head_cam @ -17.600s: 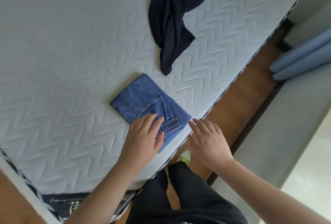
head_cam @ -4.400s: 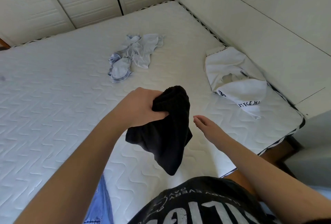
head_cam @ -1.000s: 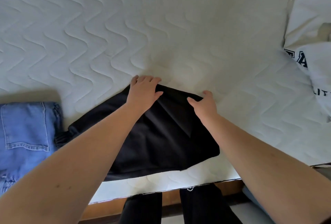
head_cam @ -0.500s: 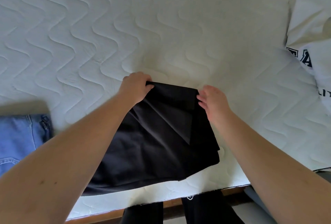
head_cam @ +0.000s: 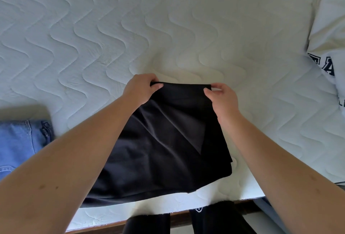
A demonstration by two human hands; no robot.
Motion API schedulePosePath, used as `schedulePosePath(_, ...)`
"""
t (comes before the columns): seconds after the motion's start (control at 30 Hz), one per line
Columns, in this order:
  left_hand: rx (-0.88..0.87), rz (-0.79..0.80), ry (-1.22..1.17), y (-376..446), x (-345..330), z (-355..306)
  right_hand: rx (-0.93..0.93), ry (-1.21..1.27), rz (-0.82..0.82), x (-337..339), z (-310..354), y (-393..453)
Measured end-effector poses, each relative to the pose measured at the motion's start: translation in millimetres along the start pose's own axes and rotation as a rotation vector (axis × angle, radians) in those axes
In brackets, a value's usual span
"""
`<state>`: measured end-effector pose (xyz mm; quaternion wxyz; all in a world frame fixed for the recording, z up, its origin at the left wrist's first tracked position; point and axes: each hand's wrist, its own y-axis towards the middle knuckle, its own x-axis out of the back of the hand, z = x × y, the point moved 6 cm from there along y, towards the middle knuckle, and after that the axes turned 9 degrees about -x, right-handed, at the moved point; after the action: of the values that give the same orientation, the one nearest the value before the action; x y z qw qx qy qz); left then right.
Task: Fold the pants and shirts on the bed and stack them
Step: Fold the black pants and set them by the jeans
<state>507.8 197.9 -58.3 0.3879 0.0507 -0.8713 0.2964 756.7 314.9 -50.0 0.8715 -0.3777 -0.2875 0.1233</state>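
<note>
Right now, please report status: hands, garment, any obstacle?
Left hand and right hand pinch far edge of black garment. Garment on bed. Jeans left, apart. Nothing in the way.

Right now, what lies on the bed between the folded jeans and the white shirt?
In the head view, between the jeans and the white shirt lies the black garment, its far edge pinched by both hands.

We have one wide-angle view from the head, facing steeply down and forward across the bed (head_cam: pixel 168 28) near its front edge; no second view shares it.
</note>
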Motion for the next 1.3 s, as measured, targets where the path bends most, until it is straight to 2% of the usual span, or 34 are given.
schedulePosePath(0.2, 0.008, -0.019, -0.005, 4, 1, 2, 0.224, -0.204, -0.044, -2, 19, 15)
schedulePosePath(0.3, -0.013, -0.037, -0.074, -2, 2, 2, 0.252, -0.186, -0.026, -5, 20, 16)
schedulePosePath(0.37, -0.097, -0.092, -0.104, -9, 9, -2, 0.268, -0.196, -0.051, -3, 18, 12)
schedulePosePath(0.47, -0.313, -0.156, 0.005, -28, 21, -13, 0.305, -0.301, -0.114, 7, 16, -6)
schedulePosePath(0.53, -0.415, -0.096, 0.094, -44, 16, -17, 0.307, -0.409, -0.070, 9, 6, -23)
schedulePosePath(0.6, -0.454, -0.036, 0.230, -59, 3, -16, 0.285, -0.519, 0.012, 6, -14, -46)
schedulePosePath(0.7, -0.398, 0.005, 0.324, -69, -15, -11, 0.196, -0.635, 0.101, -1, -50, -74)
schedulePosePath(0.8, -0.326, -0.036, 0.312, -69, -20, -10, 0.136, -0.532, 0.165, -7, -64, -85)
schedulePosePath(0.87, -0.293, -0.094, 0.292, -66, -17, -11, 0.164, -0.385, 0.101, -4, -57, -80)
schedulePosePath(0.93, -0.249, -0.119, 0.243, -62, -12, -11, 0.085, -0.113, 0.062, 1, -47, -66)
schedulePosePath(1.03, -0.172, -0.148, 0.122, -52, -3, -7, -0.051, 0.264, 0.200, -3, -22, -43)
schedulePosePath(1.07, -0.148, -0.166, 0.082, -49, 0, -4, -0.046, 0.298, 0.250, -5, -12, -35)
schedulePosePath(1.13, -0.106, -0.184, 0.016, -44, 2, 0, -0.031, 0.192, 0.280, -6, 4, -21)
schedulePosePath(1.2, -0.083, -0.191, -0.049, -40, 2, 3, -0.062, 0.058, 0.202, -3, 8, -11)
schedulePosePath(1.3, -0.091, -0.226, -0.129, -38, 2, 5, -0.086, 0.071, 0.132, -2, 8, -7)
